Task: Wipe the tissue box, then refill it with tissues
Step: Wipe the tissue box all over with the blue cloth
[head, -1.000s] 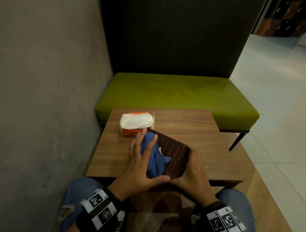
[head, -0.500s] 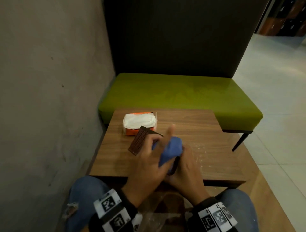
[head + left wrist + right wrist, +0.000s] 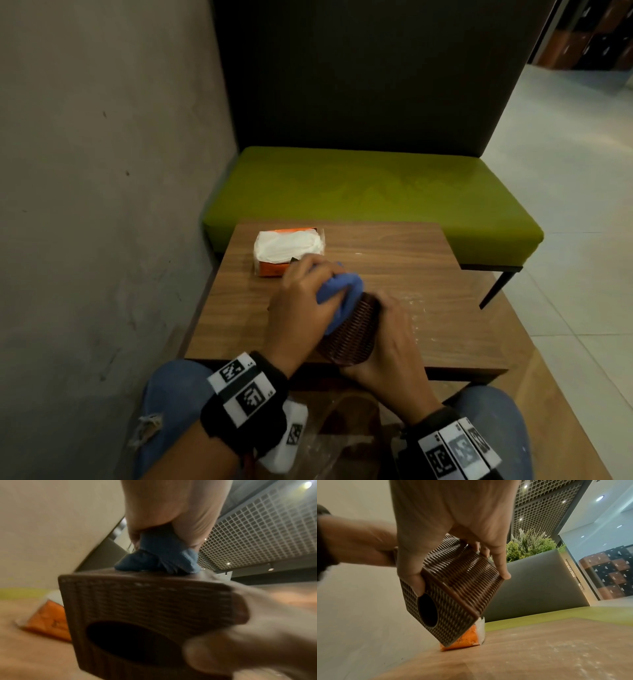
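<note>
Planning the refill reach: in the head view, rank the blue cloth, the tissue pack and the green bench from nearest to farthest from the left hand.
1. Blue cloth: gripped in the left hand, pressed on the woven tissue box.
2. Tissue pack: just beyond the fingers, on the table's far-left corner.
3. Green bench: past the table's far edge.

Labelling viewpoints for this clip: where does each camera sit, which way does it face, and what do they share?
Head: worn on the head, facing forward and down at the wooden table; shows both hands, wrist bands, knees.
Left wrist: low, looking up along the left hand, which grips the blue cloth on the brown woven tissue box.
Right wrist: low, looking along the right hand, which holds that box.
Shared: all three show the box and the orange tissue pack.
</note>
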The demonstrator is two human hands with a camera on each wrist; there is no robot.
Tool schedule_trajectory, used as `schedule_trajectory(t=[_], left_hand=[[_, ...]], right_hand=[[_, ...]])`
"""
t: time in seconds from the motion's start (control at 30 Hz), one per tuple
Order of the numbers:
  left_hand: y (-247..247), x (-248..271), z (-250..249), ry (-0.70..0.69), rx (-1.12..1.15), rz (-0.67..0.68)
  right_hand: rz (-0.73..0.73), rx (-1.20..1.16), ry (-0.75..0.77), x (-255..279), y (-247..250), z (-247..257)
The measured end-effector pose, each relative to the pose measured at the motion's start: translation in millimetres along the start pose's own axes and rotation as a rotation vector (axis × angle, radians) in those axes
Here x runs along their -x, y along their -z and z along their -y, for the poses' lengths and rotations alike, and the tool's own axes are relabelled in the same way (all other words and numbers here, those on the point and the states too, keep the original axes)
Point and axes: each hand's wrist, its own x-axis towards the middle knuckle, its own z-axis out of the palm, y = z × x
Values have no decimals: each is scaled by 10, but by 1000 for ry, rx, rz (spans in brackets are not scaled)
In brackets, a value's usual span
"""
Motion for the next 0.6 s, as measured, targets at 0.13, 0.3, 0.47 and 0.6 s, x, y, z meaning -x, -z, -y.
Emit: schedule_trajectory(t=[0.13,0.3,0.47,0.6], left_hand=[[9,9,-48,-71,20,71],[92,-104,136,-16,62,34],[62,1,30,-41,117,99],[164,-89,196,-72,90,143]], right_hand=[[-10,-23,22,19,15,40],[-48,-20,36,63,42,35],[-45,-9,17,24,23,54],[-29,-55,8,93,43,52]])
